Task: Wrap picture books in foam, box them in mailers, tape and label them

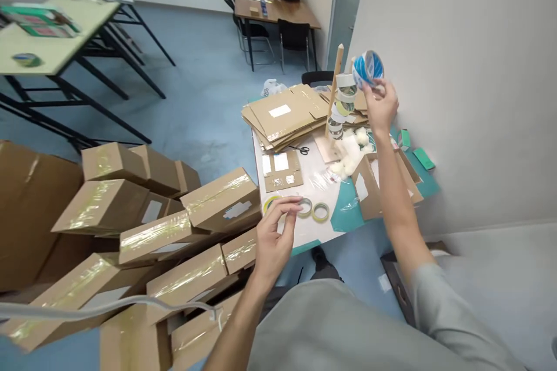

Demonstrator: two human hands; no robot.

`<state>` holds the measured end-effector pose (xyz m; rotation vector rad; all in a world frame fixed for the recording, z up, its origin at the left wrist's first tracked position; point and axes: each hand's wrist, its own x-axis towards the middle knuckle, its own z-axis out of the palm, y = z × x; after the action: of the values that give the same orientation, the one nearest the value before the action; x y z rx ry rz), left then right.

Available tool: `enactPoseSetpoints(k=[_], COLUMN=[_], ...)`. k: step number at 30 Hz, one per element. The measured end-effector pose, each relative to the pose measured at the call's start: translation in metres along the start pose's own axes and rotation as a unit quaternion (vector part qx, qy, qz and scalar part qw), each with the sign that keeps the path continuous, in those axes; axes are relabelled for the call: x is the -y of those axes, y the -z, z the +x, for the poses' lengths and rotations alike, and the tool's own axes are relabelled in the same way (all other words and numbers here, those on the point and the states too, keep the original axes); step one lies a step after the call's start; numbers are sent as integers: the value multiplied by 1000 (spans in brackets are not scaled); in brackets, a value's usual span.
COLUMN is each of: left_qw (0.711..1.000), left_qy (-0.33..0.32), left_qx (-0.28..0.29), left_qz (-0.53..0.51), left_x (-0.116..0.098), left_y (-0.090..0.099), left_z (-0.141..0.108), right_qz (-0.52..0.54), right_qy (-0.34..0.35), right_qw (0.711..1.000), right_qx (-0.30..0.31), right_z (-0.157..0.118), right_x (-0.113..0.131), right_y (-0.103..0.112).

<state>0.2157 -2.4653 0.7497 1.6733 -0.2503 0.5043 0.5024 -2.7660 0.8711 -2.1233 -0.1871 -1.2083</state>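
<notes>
My right hand is raised and grips a blue and white tape roll by its lower edge. Just left of it, a wooden post stands upright with several tape rolls hung along it. My left hand is over the table's near edge with its fingers curved and apart, holding nothing visible. Beyond its fingertips lie a clear tape roll and a yellowish one, side by side on the table. Another yellow roll is partly hidden behind that hand.
Flattened cardboard is stacked at the table's far left, near scissors and a small flat box. An open carton sits at the right. Taped boxes are piled on the left. A cable crosses the lower left.
</notes>
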Motion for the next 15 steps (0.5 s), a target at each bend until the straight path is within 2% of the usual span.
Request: enactPoseSetpoints(k=[3,6,11,13,15], left_qw=[1000,999,997,996,994], left_qy=[-8,-3,14,28,52], left_qx=[-16,-39,-68,-77,-87], left_qz=[16,19,27,35,43], left_x=[-12,-12,4,10,17], left_y=[-34,-58,-81,-85,-84], left_z=[23,35,49,50,45], right_qz=[-38,-63,-110,-87,-46], right_qy=[16,-16,-108,-114,-94], right_qw=[998,994,974,973,979], right_qx=[46,93,168,180,177], right_z=[76,118,137,139,135], right_x=[-30,-33,-23,-30,-47], right_y=[-33,-59,-90,-96,-97])
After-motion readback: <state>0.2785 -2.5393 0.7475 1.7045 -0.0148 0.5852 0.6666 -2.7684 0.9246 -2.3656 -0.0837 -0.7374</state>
